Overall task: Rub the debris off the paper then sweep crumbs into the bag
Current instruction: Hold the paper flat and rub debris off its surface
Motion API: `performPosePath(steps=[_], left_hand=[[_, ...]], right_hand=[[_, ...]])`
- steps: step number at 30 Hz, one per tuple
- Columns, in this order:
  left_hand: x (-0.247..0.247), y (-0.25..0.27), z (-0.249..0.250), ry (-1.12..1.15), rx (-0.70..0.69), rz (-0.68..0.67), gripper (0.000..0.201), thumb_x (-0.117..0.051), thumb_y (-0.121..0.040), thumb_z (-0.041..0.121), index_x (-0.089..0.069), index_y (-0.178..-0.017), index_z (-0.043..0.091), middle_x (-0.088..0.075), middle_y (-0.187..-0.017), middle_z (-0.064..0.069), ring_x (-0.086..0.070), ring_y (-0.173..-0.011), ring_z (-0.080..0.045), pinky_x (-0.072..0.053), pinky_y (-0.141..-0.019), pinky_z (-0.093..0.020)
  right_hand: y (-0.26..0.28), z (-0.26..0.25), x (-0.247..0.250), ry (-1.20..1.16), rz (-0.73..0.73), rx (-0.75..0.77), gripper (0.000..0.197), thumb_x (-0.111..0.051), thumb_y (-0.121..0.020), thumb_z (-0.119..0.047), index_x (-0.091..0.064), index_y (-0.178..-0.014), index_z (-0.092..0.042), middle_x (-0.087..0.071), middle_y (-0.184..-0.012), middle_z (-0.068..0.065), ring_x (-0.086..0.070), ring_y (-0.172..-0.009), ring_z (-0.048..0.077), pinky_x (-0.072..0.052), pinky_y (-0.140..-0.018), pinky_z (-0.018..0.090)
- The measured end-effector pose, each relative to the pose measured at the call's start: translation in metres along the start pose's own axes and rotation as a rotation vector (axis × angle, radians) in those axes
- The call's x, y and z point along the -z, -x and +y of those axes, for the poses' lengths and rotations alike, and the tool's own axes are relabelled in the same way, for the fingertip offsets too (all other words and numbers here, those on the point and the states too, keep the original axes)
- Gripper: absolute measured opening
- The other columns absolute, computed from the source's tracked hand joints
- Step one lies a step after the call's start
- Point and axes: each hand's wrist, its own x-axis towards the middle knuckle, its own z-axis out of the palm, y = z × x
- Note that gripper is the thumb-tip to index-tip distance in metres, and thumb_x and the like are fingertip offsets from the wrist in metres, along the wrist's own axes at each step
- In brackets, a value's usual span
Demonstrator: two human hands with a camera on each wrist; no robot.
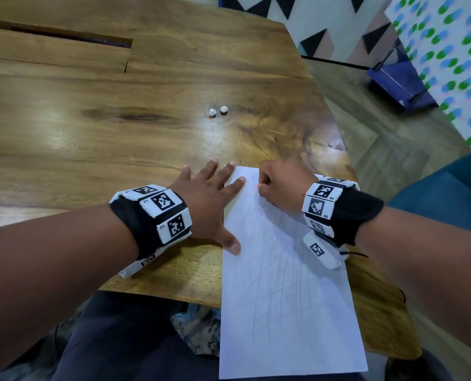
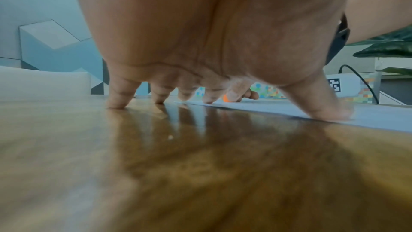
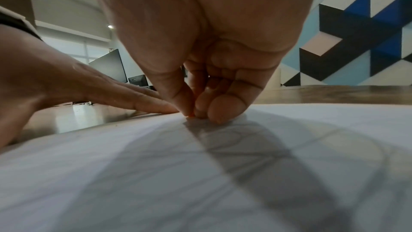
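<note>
A white paper [image 1: 283,284] with faint pencil scribbles lies on the wooden table [image 1: 119,138] and hangs over its near edge. My left hand [image 1: 209,199] lies flat with spread fingers. Its thumb [image 2: 330,110] and index finger press the paper's left edge, and the other fingers rest on the wood. My right hand [image 1: 267,185] is curled at the paper's far end and pinches a small orange eraser [image 1: 259,185] against the sheet. The eraser's tip [image 3: 191,115] shows under the fingertips in the right wrist view. In the left wrist view the eraser [image 2: 225,98] peeks out beyond my fingers.
Two small white crumpled pellets [image 1: 218,110] lie on the table beyond my hands. A long slot [image 1: 64,37] cuts the tabletop at the back left. The table's right edge runs close to the paper. A blue box [image 1: 399,81] stands on the floor at the right.
</note>
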Motion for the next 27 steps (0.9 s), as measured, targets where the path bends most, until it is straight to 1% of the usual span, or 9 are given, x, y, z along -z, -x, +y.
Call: performPosePath(steps=[4, 7, 10, 12, 16, 18, 21, 23, 27], left_hand=[[-0.001, 0.002, -0.001, -0.016, -0.006, -0.002, 0.146, -0.052, -0.054, 0.101, 0.020, -0.159, 0.031, 0.029, -0.167, 0.002, 0.025, -0.154, -0.028, -0.003, -0.121, -0.067], [0.000, 0.002, 0.000, -0.016, -0.001, -0.015, 0.146, -0.054, -0.054, 0.100, 0.021, -0.159, 0.031, 0.031, -0.166, 0.001, 0.026, -0.153, -0.029, -0.002, -0.121, -0.067], [0.000, 0.002, 0.001, -0.019, 0.001, -0.026, 0.147, -0.053, -0.053, 0.101, 0.023, -0.158, 0.032, 0.033, -0.165, 0.000, 0.027, -0.153, -0.029, -0.002, -0.121, -0.068], [0.001, 0.002, 0.002, -0.028, 0.004, -0.031, 0.146, -0.054, -0.054, 0.100, 0.023, -0.158, 0.031, 0.033, -0.165, 0.000, 0.027, -0.153, -0.030, -0.002, -0.121, -0.068], [0.005, 0.002, 0.004, -0.043, 0.011, -0.043, 0.143, -0.057, -0.056, 0.098, 0.022, -0.157, 0.036, 0.031, -0.166, -0.003, 0.024, -0.154, -0.032, -0.005, -0.120, -0.069], [0.006, 0.002, 0.005, -0.050, 0.011, -0.052, 0.140, -0.057, -0.057, 0.098, 0.022, -0.157, 0.039, 0.031, -0.166, -0.004, 0.024, -0.154, -0.033, -0.006, -0.119, -0.070], [0.006, 0.001, 0.005, -0.043, 0.012, -0.063, 0.141, -0.059, -0.056, 0.097, 0.023, -0.156, 0.041, 0.032, -0.166, -0.004, 0.025, -0.153, -0.033, -0.004, -0.119, -0.071], [0.006, 0.000, 0.004, -0.034, 0.013, -0.066, 0.141, -0.060, -0.056, 0.097, 0.023, -0.156, 0.042, 0.033, -0.165, -0.003, 0.026, -0.153, -0.033, -0.004, -0.119, -0.071], [0.007, 0.001, 0.006, -0.052, 0.012, -0.068, 0.141, -0.059, -0.056, 0.097, 0.023, -0.156, 0.041, 0.033, -0.165, -0.003, 0.025, -0.153, -0.034, -0.006, -0.119, -0.071]], right_hand=[[0.014, -0.017, -0.003, 0.050, 0.013, 0.028, 0.007, -0.051, -0.091, -0.023, -0.050, -0.084, -0.022, -0.063, -0.086, 0.002, -0.060, -0.081, 0.026, -0.049, -0.066, 0.033], [0.041, -0.043, -0.011, 0.044, -0.074, 0.200, 0.003, -0.049, -0.093, -0.024, -0.051, -0.091, -0.024, -0.065, -0.090, 0.004, -0.061, -0.083, 0.027, -0.049, -0.069, 0.036], [0.055, -0.052, -0.015, -0.011, -0.163, 0.296, 0.007, -0.054, -0.089, -0.027, -0.056, -0.086, -0.021, -0.068, -0.089, 0.003, -0.063, -0.082, 0.026, -0.053, -0.071, 0.041], [0.047, -0.044, -0.012, 0.001, -0.132, 0.264, 0.006, -0.055, -0.088, -0.028, -0.057, -0.085, -0.022, -0.068, -0.086, 0.002, -0.062, -0.081, 0.024, -0.053, -0.072, 0.039], [0.015, -0.014, 0.000, -0.003, -0.028, 0.028, 0.008, -0.056, -0.086, -0.028, -0.053, -0.081, -0.023, -0.064, -0.085, 0.000, -0.061, -0.083, 0.024, -0.053, -0.072, 0.037], [0.009, -0.011, 0.002, -0.003, 0.006, -0.010, 0.008, -0.056, -0.086, -0.027, -0.053, -0.080, -0.022, -0.064, -0.085, 0.000, -0.061, -0.084, 0.025, -0.050, -0.068, 0.034], [0.031, -0.030, -0.004, 0.000, -0.023, 0.105, 0.007, -0.051, -0.090, -0.023, -0.050, -0.083, -0.021, -0.061, -0.081, -0.001, -0.061, -0.081, 0.026, -0.045, -0.063, 0.032], [0.050, -0.045, -0.011, -0.024, -0.112, 0.223, 0.006, -0.054, -0.089, -0.024, -0.050, -0.085, -0.022, -0.064, -0.082, 0.001, -0.062, -0.079, 0.026, -0.049, -0.065, 0.034], [0.049, -0.045, -0.015, -0.041, -0.125, 0.202, 0.008, -0.055, -0.087, -0.028, -0.057, -0.092, -0.021, -0.065, -0.085, 0.004, -0.062, -0.078, 0.026, -0.051, -0.066, 0.035]])
